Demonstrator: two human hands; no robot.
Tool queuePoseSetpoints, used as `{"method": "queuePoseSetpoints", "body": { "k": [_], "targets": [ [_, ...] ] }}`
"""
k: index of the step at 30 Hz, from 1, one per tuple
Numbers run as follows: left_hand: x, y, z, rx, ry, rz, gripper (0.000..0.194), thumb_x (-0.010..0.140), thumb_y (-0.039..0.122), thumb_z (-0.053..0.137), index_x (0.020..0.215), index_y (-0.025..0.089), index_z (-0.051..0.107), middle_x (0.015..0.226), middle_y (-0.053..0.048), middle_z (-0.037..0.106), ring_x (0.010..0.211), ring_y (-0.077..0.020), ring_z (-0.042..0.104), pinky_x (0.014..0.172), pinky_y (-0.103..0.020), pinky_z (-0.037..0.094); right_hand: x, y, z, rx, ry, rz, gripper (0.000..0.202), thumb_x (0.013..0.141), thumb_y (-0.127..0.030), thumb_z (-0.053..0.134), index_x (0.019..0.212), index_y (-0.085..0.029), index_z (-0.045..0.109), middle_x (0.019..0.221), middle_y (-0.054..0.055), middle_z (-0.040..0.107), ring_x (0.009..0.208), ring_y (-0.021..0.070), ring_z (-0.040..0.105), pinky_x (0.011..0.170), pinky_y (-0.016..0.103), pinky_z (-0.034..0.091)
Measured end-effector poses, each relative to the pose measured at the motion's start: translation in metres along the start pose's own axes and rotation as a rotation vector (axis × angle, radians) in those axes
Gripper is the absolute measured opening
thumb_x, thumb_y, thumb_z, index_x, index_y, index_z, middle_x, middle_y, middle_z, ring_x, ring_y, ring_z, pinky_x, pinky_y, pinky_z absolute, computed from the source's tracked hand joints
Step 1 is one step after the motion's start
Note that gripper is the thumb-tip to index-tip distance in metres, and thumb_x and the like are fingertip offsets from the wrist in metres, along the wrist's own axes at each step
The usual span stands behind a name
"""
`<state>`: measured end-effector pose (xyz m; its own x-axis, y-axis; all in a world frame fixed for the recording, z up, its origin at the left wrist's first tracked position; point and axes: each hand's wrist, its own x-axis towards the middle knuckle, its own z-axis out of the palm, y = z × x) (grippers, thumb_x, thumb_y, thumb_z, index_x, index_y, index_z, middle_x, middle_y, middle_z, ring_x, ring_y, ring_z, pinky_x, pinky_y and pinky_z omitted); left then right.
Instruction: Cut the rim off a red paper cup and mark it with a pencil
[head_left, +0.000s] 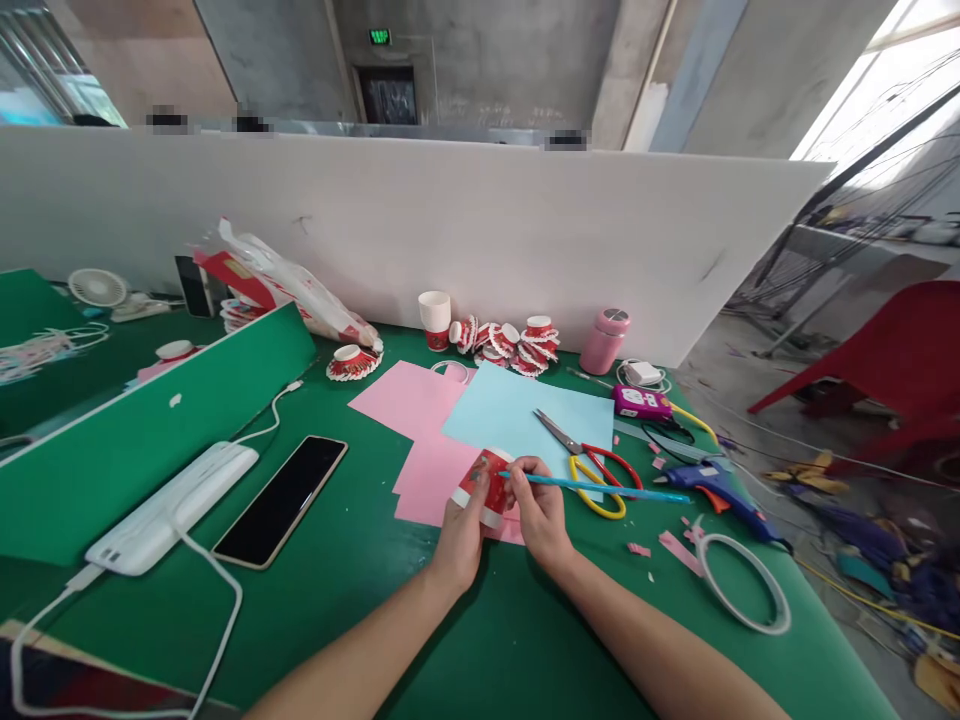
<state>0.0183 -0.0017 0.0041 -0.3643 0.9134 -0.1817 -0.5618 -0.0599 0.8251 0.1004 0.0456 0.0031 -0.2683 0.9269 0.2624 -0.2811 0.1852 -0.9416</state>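
While left hand point(460, 540) holds one cup point(493, 492), right hand point(541, 512) holds one stick point(611, 488).

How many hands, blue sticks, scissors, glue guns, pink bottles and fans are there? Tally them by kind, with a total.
Hands: 2 (left hand, right hand)
Blue stick: 1
Scissors: 1
Glue gun: 1
Pink bottle: 1
Fan: 1
Total: 7

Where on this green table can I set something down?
Free: the table between the phone and left forearm; also between that forearm and the right forearm. Crowded: around the scissors and glue gun, and by the paper cups.
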Motion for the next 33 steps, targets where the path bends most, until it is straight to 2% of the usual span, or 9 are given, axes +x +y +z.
{"method": "queuePoseSetpoints", "body": {
  "k": [5, 10, 16, 19, 26, 33],
  "targets": [
    [0.003, -0.007, -0.001, 0.111, 0.051, 0.017, 0.036, 0.071, 0.047, 0.063, 0.091, 0.016, 0.067, 0.083, -0.007, 0.07, 0.087, -0.0233, 0.063, 0.077, -0.033, 0.047, 0.0, 0.005, -0.005, -0.019, 0.006, -0.013, 0.028, 0.084, -0.046, 0.052, 0.078, -0.019, 0.049, 0.058, -0.004, 0.046, 0.048, 0.0089, 0.043, 0.046, 0.022, 0.039],
    [0.001, -0.011, -0.009, 0.138, 0.108, 0.024, 0.039, 0.071, 0.045, 0.064, 0.099, 0.019, 0.065, 0.096, -0.006, 0.07, 0.096, -0.0244, 0.062, 0.081, -0.033, 0.047, -0.005, 0.008, -0.007, -0.095, 0.005, -0.053, 0.024, 0.086, -0.042, 0.05, 0.081, -0.019, 0.052, 0.063, -0.002, 0.048, 0.054, 0.0098, 0.045, 0.05, 0.022, 0.04],
    [-0.002, -0.01, -0.016, 0.126, 0.123, -0.066, 0.041, 0.071, 0.045, 0.065, 0.103, 0.02, 0.065, 0.099, -0.007, 0.069, 0.099, -0.0261, 0.061, 0.083, -0.035, 0.048, -0.006, 0.01, -0.008, -0.09, 0.03, -0.03, 0.02, 0.087, -0.039, 0.05, 0.082, -0.02, 0.05, 0.065, -0.002, 0.05, 0.056, 0.0099, 0.047, 0.051, 0.022, 0.042],
    [-0.002, -0.006, -0.014, 0.073, 0.14, -0.095, 0.04, 0.069, 0.044, 0.067, 0.104, 0.022, 0.064, 0.101, -0.005, 0.069, 0.102, -0.0248, 0.06, 0.086, -0.035, 0.047, -0.006, 0.01, -0.007, -0.124, 0.029, -0.055, 0.019, 0.087, -0.038, 0.049, 0.08, -0.02, 0.048, 0.064, -0.002, 0.049, 0.054, 0.0097, 0.047, 0.049, 0.022, 0.041],
    [-0.001, 0.0, -0.007, 0.008, 0.207, -0.127, 0.036, 0.062, 0.044, 0.072, 0.09, 0.021, 0.067, 0.092, -0.002, 0.07, 0.099, -0.0239, 0.061, 0.088, -0.036, 0.046, -0.01, 0.012, -0.005, -0.147, -0.014, -0.061, 0.018, 0.088, -0.038, 0.048, 0.084, -0.02, 0.049, 0.064, -0.003, 0.047, 0.052, 0.0092, 0.045, 0.05, 0.022, 0.043],
    [-0.001, 0.003, -0.004, -0.004, 0.184, -0.126, 0.037, 0.062, 0.043, 0.072, 0.09, 0.02, 0.066, 0.09, -0.003, 0.07, 0.093, -0.0244, 0.064, 0.086, -0.038, 0.047, -0.011, 0.014, -0.005, -0.138, -0.023, -0.035, 0.021, 0.088, -0.041, 0.047, 0.083, -0.02, 0.048, 0.064, -0.002, 0.048, 0.052, 0.0092, 0.045, 0.05, 0.022, 0.045]
  ]
}}
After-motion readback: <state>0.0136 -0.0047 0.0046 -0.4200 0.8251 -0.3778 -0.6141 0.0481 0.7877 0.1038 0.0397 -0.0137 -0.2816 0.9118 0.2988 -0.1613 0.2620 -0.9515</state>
